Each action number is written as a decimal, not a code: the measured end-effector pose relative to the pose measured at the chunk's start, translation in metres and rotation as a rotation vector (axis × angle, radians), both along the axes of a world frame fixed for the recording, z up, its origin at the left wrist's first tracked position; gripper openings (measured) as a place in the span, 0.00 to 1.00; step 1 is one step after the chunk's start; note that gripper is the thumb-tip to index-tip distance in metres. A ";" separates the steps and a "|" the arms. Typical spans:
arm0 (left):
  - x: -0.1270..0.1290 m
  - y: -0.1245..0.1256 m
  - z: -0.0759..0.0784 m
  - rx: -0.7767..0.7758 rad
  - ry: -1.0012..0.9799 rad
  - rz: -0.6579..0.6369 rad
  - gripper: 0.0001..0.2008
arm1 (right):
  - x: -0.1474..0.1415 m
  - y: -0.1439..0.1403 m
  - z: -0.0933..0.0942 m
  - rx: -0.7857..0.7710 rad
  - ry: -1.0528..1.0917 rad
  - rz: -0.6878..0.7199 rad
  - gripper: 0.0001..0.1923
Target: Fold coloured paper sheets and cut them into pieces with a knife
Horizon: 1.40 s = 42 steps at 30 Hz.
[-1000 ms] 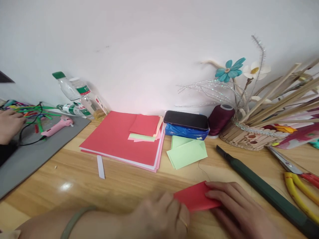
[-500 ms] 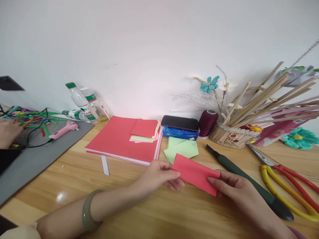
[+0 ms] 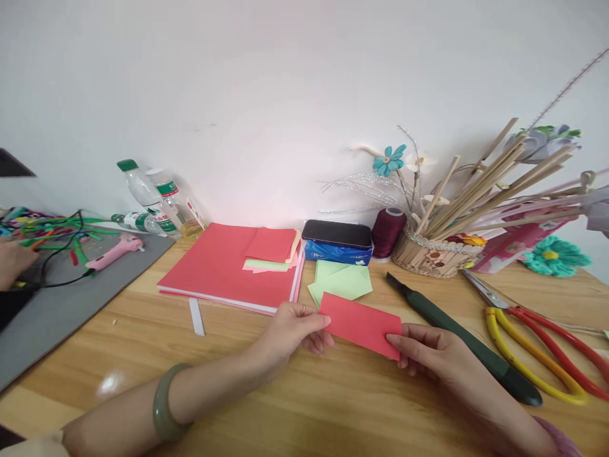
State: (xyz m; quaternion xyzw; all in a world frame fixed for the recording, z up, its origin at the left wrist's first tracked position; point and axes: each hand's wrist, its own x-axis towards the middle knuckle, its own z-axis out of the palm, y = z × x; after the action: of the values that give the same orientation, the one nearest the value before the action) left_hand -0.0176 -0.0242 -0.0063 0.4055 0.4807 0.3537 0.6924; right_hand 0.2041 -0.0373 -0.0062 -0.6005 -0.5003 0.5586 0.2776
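Between my two hands a piece of red paper (image 3: 361, 324) is held above the wooden table, its long side slanting down to the right. My left hand (image 3: 304, 327) pinches its left end between thumb and fingers. At the lower right corner my right hand (image 3: 423, 349) grips it the same way, thumb on top. Just behind the paper lie light green paper sheets (image 3: 342, 279). A stack of large red paper (image 3: 214, 266) is farther left, with small red squares (image 3: 271, 244) and other coloured pieces on it.
To the right lie a dark green cutter (image 3: 466, 336) and scissors (image 3: 528, 336) with yellow and red handles. Behind are a phone (image 3: 337, 233) on a blue pack, a purple thread spool (image 3: 389, 233) and a stick basket (image 3: 423, 254). Another person's hand (image 3: 14, 260) is by a pink glue gun (image 3: 117, 251).
The red paper's lower edge, curled before, now looks flatter and the strip narrower. Both hands still hold its ends. The whole view has shifted slightly.
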 end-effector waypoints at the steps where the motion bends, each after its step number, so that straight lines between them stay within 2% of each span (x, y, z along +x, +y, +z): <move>1: 0.000 0.000 0.000 0.006 0.001 0.006 0.14 | 0.000 0.000 0.000 -0.005 0.005 0.007 0.21; 18: -0.004 0.005 0.001 0.031 0.134 -0.011 0.14 | -0.002 0.000 0.004 -0.030 0.046 -0.016 0.20; 31: -0.006 0.005 0.003 -0.004 0.116 -0.014 0.14 | 0.000 0.000 -0.002 -0.041 0.096 -0.018 0.19; 42: -0.006 0.005 0.001 0.007 0.114 -0.021 0.14 | -0.001 -0.001 0.000 0.008 0.032 -0.010 0.20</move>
State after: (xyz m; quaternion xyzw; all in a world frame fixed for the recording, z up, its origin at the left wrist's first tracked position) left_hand -0.0239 -0.0192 -0.0055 0.4324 0.5139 0.3244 0.6662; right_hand 0.2033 -0.0384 -0.0058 -0.5929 -0.4953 0.5646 0.2906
